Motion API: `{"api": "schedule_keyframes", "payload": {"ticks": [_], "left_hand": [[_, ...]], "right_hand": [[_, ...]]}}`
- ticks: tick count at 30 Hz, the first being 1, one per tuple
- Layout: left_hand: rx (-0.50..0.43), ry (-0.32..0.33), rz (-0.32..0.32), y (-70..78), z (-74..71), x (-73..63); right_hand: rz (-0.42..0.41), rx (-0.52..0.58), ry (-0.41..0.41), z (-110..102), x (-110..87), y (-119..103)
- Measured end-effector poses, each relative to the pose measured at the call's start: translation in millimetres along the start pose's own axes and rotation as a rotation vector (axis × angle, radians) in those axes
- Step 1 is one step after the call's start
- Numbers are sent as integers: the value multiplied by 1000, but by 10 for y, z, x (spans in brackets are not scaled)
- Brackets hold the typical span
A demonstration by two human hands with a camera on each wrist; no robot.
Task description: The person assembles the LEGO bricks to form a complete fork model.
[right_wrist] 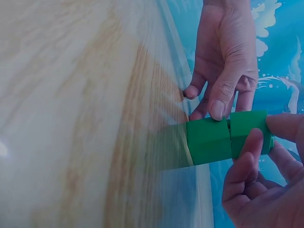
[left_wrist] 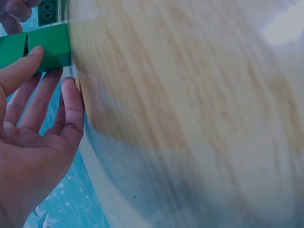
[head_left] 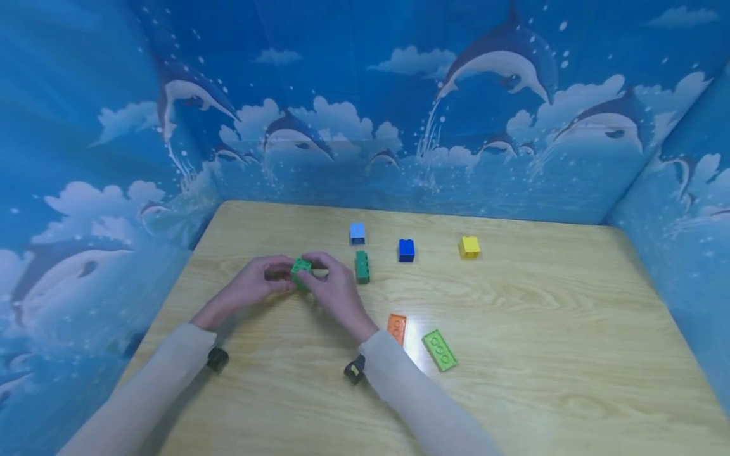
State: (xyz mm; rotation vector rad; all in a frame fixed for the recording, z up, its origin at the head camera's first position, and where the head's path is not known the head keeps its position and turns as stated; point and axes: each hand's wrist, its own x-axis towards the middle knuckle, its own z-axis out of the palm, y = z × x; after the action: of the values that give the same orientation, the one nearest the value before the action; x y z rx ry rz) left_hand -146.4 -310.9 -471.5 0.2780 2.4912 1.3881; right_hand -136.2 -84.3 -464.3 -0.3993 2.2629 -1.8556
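Two green toy bricks are stacked between my hands near the table's left side. My left hand (head_left: 259,278) pinches the lower brick (right_wrist: 209,141), its thumb on one face, right down at the tabletop. My right hand (head_left: 339,291) holds the upper brick (right_wrist: 249,133) between thumb and fingers. A thin, slightly wedge-shaped seam shows between the two bricks in the wrist views. From the head view, the studs on top of the upper brick (head_left: 301,266) face up. Just right of my right hand lies a darker green brick (head_left: 362,267) on its side.
Beyond the hands sit a light blue brick (head_left: 357,234), a dark blue brick (head_left: 406,250) and a yellow brick (head_left: 470,247). Closer in are an orange brick (head_left: 397,328) and a lime green brick (head_left: 440,350). Dolphin-printed curtains (head_left: 365,126) enclose the wooden table (head_left: 542,329).
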Motion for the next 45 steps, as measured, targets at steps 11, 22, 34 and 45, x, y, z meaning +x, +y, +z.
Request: {"api": "schedule_keyframes", "payload": {"ticks": [11,22,34,45], "left_hand": [[-16,-8,17,-7,-20,-28],[-8,-34,30,28,-21,46],[28,-27,40,-4,-49,-8],[101,17,40,16,-64,-100]], "right_hand": [[4,-79,-24,-26,2,-42],[15,-143,-35,-66,39,-76],[11,-147,-15,35,-12,-78],[-46,-284,-21,18,-46,-109]]}}
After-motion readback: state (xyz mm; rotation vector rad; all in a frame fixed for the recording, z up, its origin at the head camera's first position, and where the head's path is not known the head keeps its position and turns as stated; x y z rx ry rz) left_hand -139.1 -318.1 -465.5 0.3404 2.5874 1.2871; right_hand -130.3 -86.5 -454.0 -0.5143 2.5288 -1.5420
